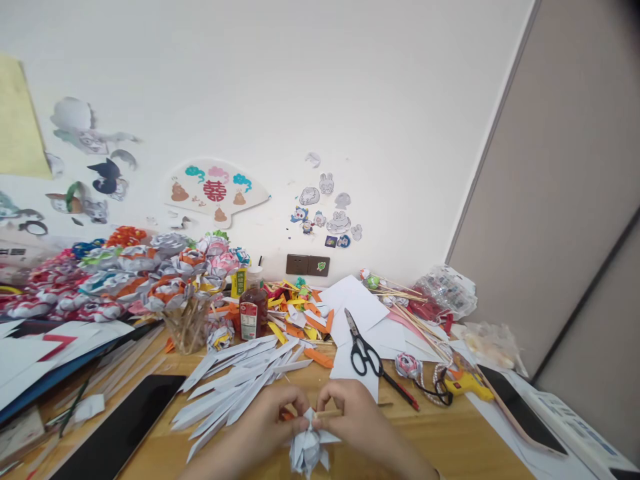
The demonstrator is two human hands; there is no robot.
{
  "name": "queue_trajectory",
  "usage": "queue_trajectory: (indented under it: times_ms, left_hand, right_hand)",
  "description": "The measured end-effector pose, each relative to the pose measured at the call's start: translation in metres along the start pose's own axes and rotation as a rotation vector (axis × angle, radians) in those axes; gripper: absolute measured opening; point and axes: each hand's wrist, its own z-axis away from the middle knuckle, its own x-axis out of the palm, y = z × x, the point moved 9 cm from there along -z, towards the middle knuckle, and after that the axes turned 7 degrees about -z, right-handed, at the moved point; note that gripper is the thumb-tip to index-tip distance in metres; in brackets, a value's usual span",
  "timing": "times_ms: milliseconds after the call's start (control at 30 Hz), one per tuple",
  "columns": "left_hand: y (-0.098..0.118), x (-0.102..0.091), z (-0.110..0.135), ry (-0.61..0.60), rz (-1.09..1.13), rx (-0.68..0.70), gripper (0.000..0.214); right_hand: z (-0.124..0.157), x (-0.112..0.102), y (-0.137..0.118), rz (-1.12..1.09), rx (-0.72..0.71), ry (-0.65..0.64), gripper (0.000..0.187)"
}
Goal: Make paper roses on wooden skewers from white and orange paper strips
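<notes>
Low in the head view, a white folded-paper flower (pixel 306 453) hangs petals down between my hands, close above the wooden table. My left hand (pixel 273 417) is closed in a pinch on the flower's upper end. Opposite it, my right hand (pixel 353 413) pinches the same end, its fingertips near the left ones. A short tan strip (pixel 327 414), seemingly wood, lies along the right fingers; where it ends is hidden. A bit of orange shows by the left fingertips. Long folded white paper strips (pixel 245 383) are spread just beyond my left hand.
Black-handled scissors (pixel 365 353) and a dark pen (pixel 400 390) lie beyond my right hand. Finished paper flowers (pixel 165 267) crowd the back left beside a bottle (pixel 253 310). A black tablet (pixel 120 427) lies left; a yellow glue gun (pixel 470 385) and phone (pixel 523 407) lie right.
</notes>
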Motion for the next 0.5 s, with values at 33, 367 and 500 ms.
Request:
queue_trajectory:
  times_ms: [33,367,500]
  left_hand:
    - [0.001,-0.001,0.0,0.019,-0.01,-0.003,0.004]
    - [0.029,-0.01,0.008,0.101,-0.146,0.033,0.014]
    - [0.034,-0.012,0.009,0.124,-0.233,0.11,0.018]
  right_hand:
    - [0.0,0.0,0.001,0.002,0.011,-0.005,0.011]
    - [0.0,-0.001,-0.003,0.053,0.005,0.009,0.016]
    - [0.002,0.0,-0.013,0.083,-0.115,0.029,0.017]
